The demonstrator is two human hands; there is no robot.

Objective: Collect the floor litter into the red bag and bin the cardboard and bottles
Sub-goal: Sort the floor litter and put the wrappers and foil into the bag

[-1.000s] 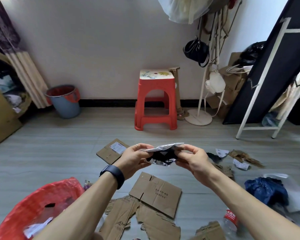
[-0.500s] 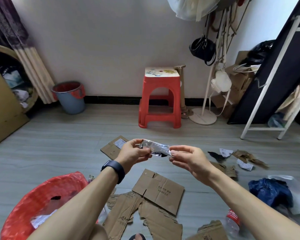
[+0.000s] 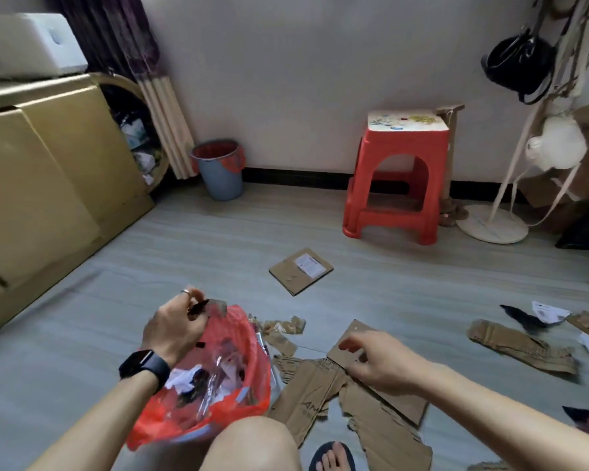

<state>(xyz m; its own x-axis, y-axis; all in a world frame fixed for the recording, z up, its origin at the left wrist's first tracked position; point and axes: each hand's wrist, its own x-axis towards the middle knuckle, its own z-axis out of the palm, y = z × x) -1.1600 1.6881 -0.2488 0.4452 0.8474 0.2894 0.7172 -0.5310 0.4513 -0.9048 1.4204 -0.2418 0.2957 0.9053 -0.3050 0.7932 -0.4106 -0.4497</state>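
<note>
The left hand [image 3: 174, 322] pinches a shiny wrapper [image 3: 218, 304] at the far edge of the red bag [image 3: 249, 351]. Its open mouth lies at 5 o'clock from those fingers. The right hand [image 3: 378, 367] hangs loose and empty over the cardboard [image 3: 303, 402].

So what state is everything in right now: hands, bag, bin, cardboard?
Red bag: open, litter inside.
Left hand: pinching a foil wrapper over the bag mouth.
Right hand: empty, fingers relaxed, above the cardboard.
Cardboard: torn, flat on floor.
Blue bin: upright, red liner.
Red stool: upright.
</note>
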